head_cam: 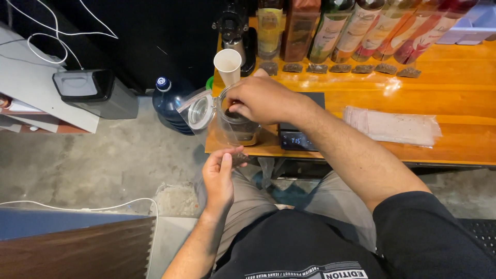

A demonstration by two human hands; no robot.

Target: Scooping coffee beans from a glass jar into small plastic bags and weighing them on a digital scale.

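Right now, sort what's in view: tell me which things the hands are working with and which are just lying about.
In use:
right hand reaching into the open glass jar
left hand holding a small dark packet
digital scale

Lying about:
paper cup
syrup bottles
clear plastic bag
blue water jug

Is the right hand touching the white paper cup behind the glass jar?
Apart. The head view shows the right hand at the mouth of the glass jar, with the paper cup standing clear behind it.

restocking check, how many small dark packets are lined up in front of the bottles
7 show: a row on the wooden counter at and. The right hand may hide more to the left.
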